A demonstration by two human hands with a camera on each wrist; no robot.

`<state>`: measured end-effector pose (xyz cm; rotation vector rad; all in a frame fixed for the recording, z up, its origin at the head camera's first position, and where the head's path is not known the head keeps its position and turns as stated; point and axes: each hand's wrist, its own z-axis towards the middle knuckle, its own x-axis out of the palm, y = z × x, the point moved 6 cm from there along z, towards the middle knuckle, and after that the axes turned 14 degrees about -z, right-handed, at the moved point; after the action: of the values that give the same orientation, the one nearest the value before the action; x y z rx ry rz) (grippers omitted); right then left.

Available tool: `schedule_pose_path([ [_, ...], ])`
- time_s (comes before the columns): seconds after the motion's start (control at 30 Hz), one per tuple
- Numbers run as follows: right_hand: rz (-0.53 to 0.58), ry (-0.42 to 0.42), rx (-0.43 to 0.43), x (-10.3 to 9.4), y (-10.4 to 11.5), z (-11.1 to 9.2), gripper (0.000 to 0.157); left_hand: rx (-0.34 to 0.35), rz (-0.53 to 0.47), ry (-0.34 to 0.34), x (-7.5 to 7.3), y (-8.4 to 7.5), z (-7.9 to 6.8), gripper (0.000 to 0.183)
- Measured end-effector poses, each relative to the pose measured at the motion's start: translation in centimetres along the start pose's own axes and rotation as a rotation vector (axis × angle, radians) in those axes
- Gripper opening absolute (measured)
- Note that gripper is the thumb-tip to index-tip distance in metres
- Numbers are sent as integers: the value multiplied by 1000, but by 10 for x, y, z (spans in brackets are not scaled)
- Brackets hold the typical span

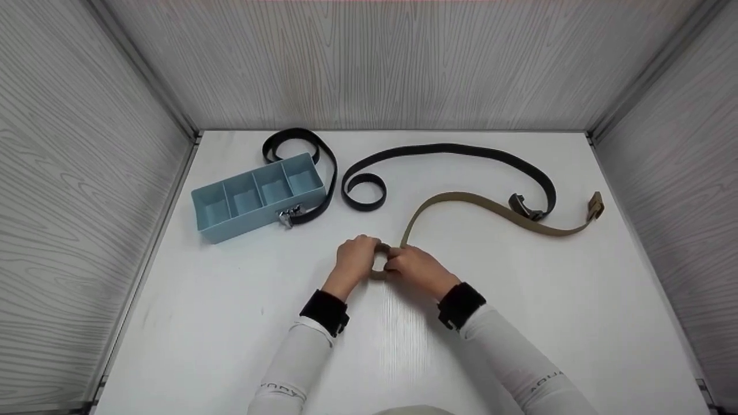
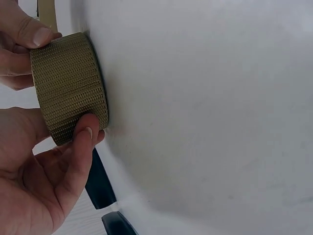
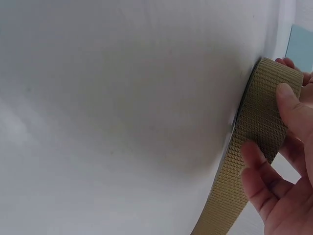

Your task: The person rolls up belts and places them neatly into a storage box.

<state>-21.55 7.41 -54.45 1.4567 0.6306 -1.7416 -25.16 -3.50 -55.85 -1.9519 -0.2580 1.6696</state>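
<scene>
**Snug turns and level edges mattered most**

You had the tan belt partly wound, its coil standing on edge on the tabletop between your hands. Your left hand gripped the coil from its left side, fingers curled against the webbing; your right hand grasped the opposite side, thumb and fingers closing on the band. The loose length ran out beyond your right hand and swept away to the right, ending at the tan buckle.

The step appeared to be rolling up that strap, and it called for a steady left hand as the core while the right fed each turn flat and tight. The coil's centre was a wide, open ring, so easing off either hand would likely have let the layers spring loose. Pressing the lower edge to the tabletop would have kept the turns level.

The free strap deserved a glance too: well to the right of your right hand, it passed right by the black buckle of the black belt, where a hard pull might have snagged. The blue tray, beyond and left of your left hand, stood safely apart.
</scene>
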Motion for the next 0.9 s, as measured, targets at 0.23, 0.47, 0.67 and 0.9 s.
schedule_pose_path([
  [0.23,-57,-10,29,2,5,1,8,-28,-59,-47,-4,4,-1,9],
  [0.47,-110,29,43,4,5,0,5,-66,-77,-20,-4,7,-2,15],
  [0.67,-80,39,36,4,1,-1,3,2,-15,-47,-5,6,-2,20],
  [0.9,-95,-20,22,4,7,1,7,-22,-98,-106,-12,8,-3,11],
])
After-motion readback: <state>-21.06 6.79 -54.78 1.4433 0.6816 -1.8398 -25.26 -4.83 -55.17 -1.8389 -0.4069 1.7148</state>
